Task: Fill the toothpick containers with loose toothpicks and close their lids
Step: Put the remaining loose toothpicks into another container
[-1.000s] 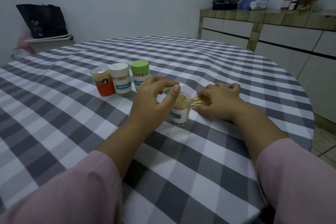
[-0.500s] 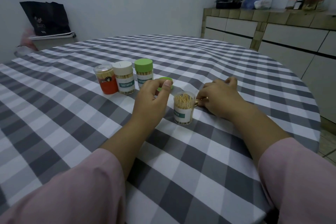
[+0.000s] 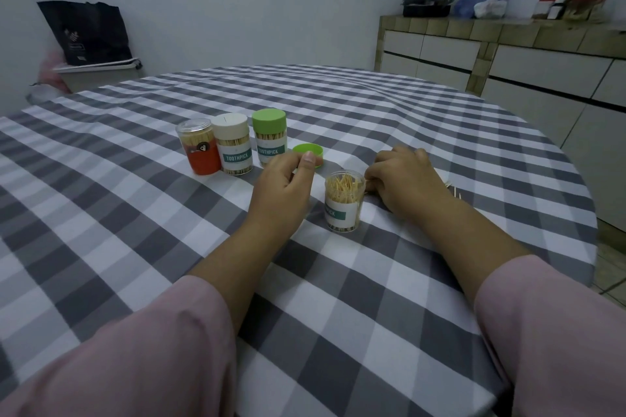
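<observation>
An open clear toothpick container [image 3: 343, 201], filled with toothpicks, stands at the middle of the checked table [image 3: 338, 315]. Just left of it, my left hand [image 3: 281, 189] pinches the near rim of a loose green lid [image 3: 306, 150], which still lies on the cloth. To the container's right, my right hand [image 3: 403, 179] rests palm down, fingers curled over loose toothpicks [image 3: 455, 191]; only a few show past the hand. Behind stand three closed containers in a row: a red one [image 3: 201, 154], a white-lidded one [image 3: 233, 145] and a green-lidded one [image 3: 270, 137].
The round table's edge [image 3: 589, 213] drops off to the right, with a tiled counter [image 3: 508, 41] carrying bags and jars beyond it. A black bag [image 3: 86, 32] sits on a bin at the far left.
My left hand has moved away from the open container's mouth, back and left to the green lid. My right hand has stayed over the loose toothpicks.
</observation>
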